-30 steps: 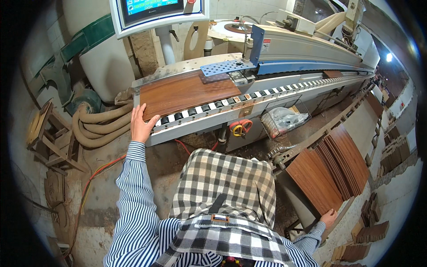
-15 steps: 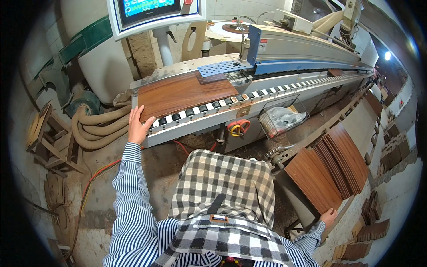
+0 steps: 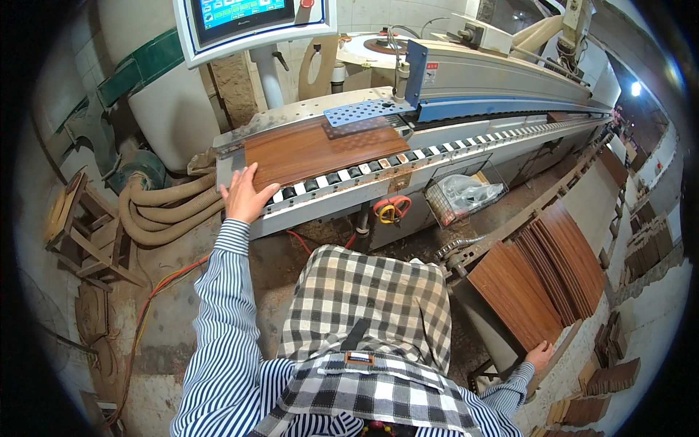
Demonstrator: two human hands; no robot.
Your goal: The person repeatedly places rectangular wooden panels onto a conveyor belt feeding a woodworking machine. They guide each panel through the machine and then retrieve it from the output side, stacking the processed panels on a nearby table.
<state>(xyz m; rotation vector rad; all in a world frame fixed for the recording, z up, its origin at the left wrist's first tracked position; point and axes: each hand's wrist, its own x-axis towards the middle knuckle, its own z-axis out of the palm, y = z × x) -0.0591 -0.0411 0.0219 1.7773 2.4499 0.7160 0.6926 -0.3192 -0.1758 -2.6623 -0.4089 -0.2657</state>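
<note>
A brown wood-grain panel [image 3: 320, 149] lies flat on the feed end of a long grey machine [image 3: 466, 80], over its black-and-white conveyor track [image 3: 378, 169]. My left hand [image 3: 244, 193] rests flat, fingers spread, on the panel's near left corner. To my lower right, my right hand [image 3: 540, 356] touches the near edge of the front panel in a stack of brown panels [image 3: 542, 280] leaning on edge; its grip is hard to make out. My checked apron [image 3: 364, 328] fills the lower middle.
A control screen [image 3: 251, 18] hangs above the machine's left end. Beige dust hoses [image 3: 164, 211] and a wooden stool [image 3: 80, 229] lie to the left. A wire basket with plastic wrap [image 3: 466, 193] hangs under the conveyor. Orange cable [image 3: 153, 306] runs across the dusty floor.
My left hand stays on the panel's corner and my right hand stays at the stack. Only the view has shifted slightly.
</note>
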